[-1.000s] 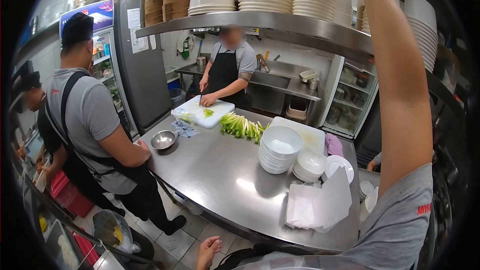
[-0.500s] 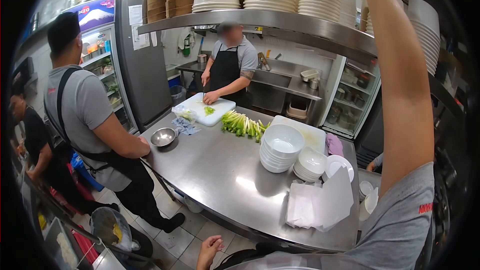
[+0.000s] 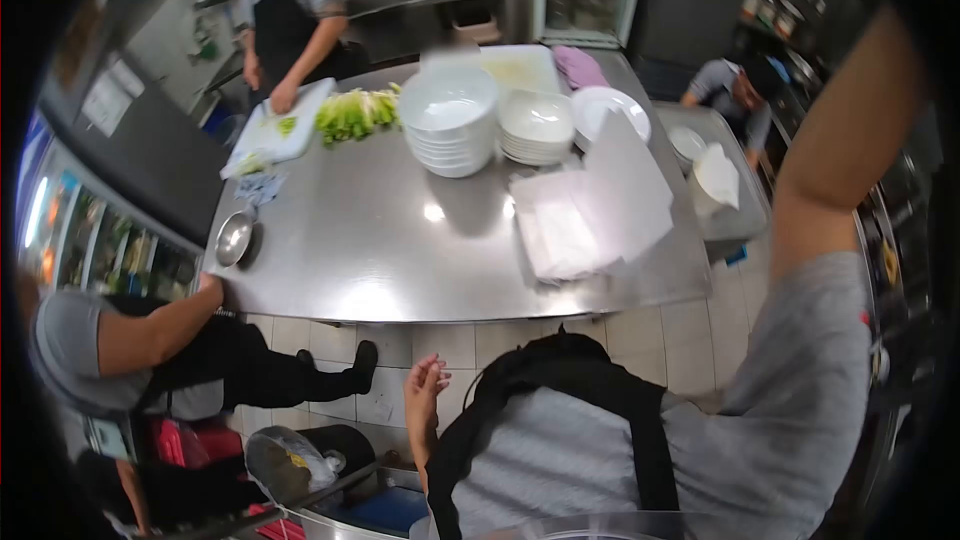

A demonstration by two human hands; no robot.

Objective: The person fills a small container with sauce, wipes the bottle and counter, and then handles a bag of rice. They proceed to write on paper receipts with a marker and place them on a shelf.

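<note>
My left hand hangs low at my side, below the front edge of the steel table. Its fingers are loosely bent and partly apart, with nothing visible in them. My right arm is raised high at the right, and the hand lies beyond the view. On the table in front of me are white paper sheets, a stack of large white bowls, smaller white bowls and white plates.
A person handles greens on a cutting board, beside bunched spring onions. A metal bowl sits near another person at the left. Someone bends at the right, past a side trolley. A lined bin stands lower left.
My view has tilted down and turned right, so the overhead shelf with its stacked tubs has left the frame. My right arm stays raised; my left hand remains low.
</note>
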